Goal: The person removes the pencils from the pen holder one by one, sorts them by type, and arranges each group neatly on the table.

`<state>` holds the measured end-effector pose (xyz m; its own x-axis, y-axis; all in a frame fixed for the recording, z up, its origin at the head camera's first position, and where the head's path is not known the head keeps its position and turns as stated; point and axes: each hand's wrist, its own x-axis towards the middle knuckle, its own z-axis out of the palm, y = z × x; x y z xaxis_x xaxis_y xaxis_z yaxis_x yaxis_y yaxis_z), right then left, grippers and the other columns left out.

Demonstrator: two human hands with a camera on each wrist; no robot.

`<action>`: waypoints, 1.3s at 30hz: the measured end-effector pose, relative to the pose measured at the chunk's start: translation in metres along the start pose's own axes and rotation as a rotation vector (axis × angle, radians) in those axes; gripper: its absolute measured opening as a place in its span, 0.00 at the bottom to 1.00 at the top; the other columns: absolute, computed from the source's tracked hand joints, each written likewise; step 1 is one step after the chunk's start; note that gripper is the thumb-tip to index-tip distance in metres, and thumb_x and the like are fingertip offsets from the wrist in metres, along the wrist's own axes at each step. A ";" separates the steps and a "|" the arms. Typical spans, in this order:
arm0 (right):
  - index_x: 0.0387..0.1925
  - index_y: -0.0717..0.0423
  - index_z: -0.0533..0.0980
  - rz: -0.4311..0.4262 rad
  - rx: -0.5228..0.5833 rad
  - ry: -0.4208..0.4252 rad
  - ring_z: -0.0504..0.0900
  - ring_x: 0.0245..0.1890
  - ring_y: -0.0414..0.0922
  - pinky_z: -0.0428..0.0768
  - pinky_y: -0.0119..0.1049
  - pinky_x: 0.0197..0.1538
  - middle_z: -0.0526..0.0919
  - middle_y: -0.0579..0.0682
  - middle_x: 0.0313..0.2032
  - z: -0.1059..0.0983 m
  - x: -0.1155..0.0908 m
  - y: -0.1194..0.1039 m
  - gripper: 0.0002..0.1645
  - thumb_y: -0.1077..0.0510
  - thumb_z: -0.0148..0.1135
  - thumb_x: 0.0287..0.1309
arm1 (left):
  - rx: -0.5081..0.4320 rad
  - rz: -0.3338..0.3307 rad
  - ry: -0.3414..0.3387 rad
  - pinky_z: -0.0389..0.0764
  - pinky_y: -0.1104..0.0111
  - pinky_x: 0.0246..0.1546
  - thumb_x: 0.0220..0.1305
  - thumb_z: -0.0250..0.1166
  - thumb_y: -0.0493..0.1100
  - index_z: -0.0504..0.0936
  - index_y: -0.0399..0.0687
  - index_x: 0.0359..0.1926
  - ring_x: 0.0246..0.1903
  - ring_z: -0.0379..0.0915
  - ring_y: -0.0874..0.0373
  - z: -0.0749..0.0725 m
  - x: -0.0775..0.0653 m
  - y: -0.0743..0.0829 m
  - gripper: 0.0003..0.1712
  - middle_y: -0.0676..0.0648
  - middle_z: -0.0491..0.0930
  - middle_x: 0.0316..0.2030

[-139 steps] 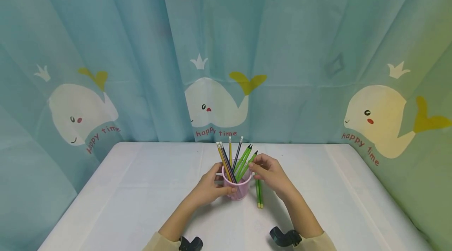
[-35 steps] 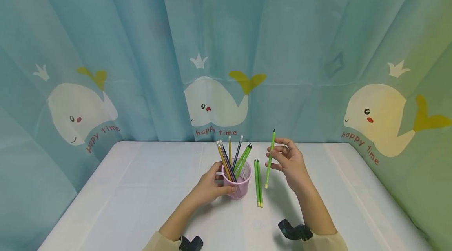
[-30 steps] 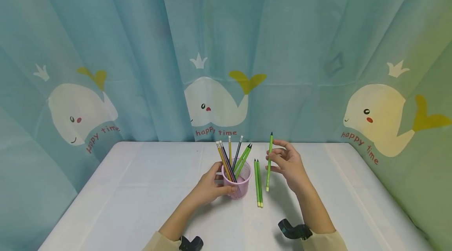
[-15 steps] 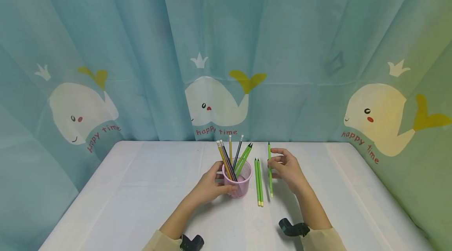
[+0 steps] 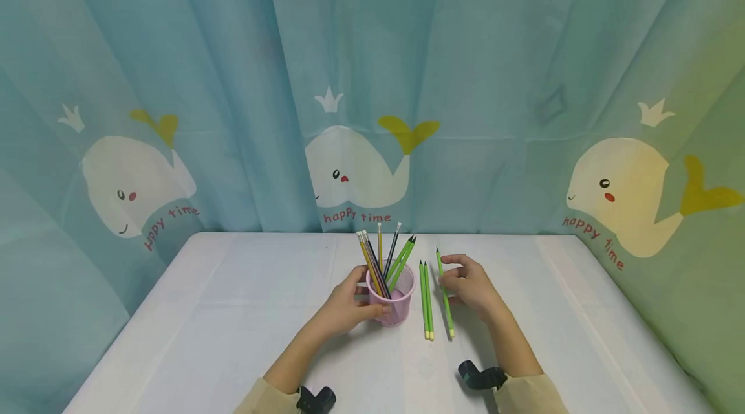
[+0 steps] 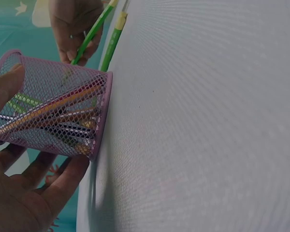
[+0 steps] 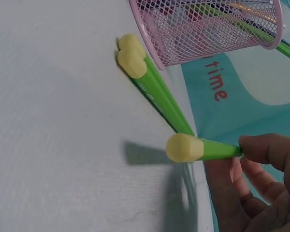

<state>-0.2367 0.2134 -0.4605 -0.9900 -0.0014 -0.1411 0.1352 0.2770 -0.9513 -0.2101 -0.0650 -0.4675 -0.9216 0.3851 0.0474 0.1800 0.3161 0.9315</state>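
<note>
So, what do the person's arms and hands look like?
The left hand and right hand are bare, without gloves. The left sleeve and right sleeve are plain beige. Beside them sit a left wrist device and right wrist device, both black and bent. No cables are visible.

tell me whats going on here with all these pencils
A person's left hand holds a pink mesh cup with pencils leaning in it. The right hand pinches a single green pencil just above the white table. Two more green pencils lie side by side between the cup and that held pencil.
</note>
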 end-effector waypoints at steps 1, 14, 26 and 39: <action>0.62 0.60 0.70 0.000 -0.003 -0.003 0.79 0.33 0.45 0.87 0.42 0.32 0.79 0.55 0.37 0.000 0.000 0.001 0.28 0.67 0.62 0.60 | -0.002 -0.002 -0.001 0.82 0.54 0.55 0.55 0.77 0.47 0.62 0.47 0.69 0.58 0.75 0.42 0.000 0.000 0.000 0.46 0.39 0.70 0.64; 0.62 0.62 0.71 0.024 -0.054 -0.005 0.80 0.32 0.45 0.88 0.42 0.31 0.81 0.57 0.36 0.005 0.002 0.006 0.30 0.68 0.65 0.57 | -0.007 0.000 -0.002 0.82 0.53 0.56 0.55 0.77 0.46 0.62 0.47 0.69 0.58 0.75 0.42 0.000 0.000 0.000 0.45 0.39 0.70 0.63; 0.62 0.61 0.71 0.063 -0.104 0.001 0.80 0.30 0.45 0.86 0.40 0.30 0.80 0.56 0.35 0.007 0.000 0.007 0.31 0.68 0.66 0.56 | -0.012 -0.001 -0.003 0.82 0.53 0.56 0.55 0.77 0.47 0.62 0.46 0.69 0.59 0.74 0.41 0.000 0.000 0.001 0.45 0.39 0.70 0.64; 0.62 0.60 0.71 0.078 -0.162 0.003 0.80 0.30 0.45 0.86 0.39 0.30 0.81 0.56 0.35 0.008 0.001 0.009 0.31 0.67 0.67 0.57 | -0.018 0.002 -0.001 0.83 0.54 0.55 0.54 0.77 0.46 0.63 0.45 0.68 0.58 0.75 0.42 -0.001 -0.001 0.002 0.45 0.39 0.71 0.63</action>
<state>-0.2360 0.2077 -0.4714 -0.9769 0.0288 -0.2118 0.2036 0.4273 -0.8809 -0.2096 -0.0653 -0.4658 -0.9210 0.3865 0.0492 0.1758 0.2998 0.9377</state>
